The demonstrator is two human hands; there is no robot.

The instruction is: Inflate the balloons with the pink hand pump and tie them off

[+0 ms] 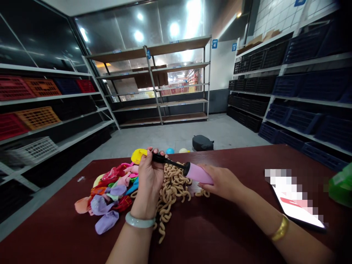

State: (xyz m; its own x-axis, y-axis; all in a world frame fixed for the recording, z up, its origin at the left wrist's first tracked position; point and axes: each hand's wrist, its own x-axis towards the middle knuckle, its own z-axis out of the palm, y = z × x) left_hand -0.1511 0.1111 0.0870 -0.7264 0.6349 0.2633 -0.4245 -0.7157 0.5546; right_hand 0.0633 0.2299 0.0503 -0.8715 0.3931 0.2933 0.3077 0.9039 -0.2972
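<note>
A balloon pump with a pink barrel (198, 173) and a black shaft is held between both hands above the table. My left hand (152, 172) is closed around its black end, palm toward me. A yellow balloon (138, 156) sits at that end, by my left fingertips; how it joins the pump is hidden. My right hand (220, 180) wraps the pink barrel, with the shaft drawn partly out. Below the pump lies a heap of tan curled, rope-like pieces (173, 189). Left of my left wrist is a pile of limp coloured balloons (110, 196).
The dark red table (220, 234) bears a lit phone (297, 205) at right, near a green object (341, 185). Beyond its far edge, a dark bag-like object (202, 143) and a blue ball-like object (170, 151) are on the floor. Shelves with crates (38, 117) stand around.
</note>
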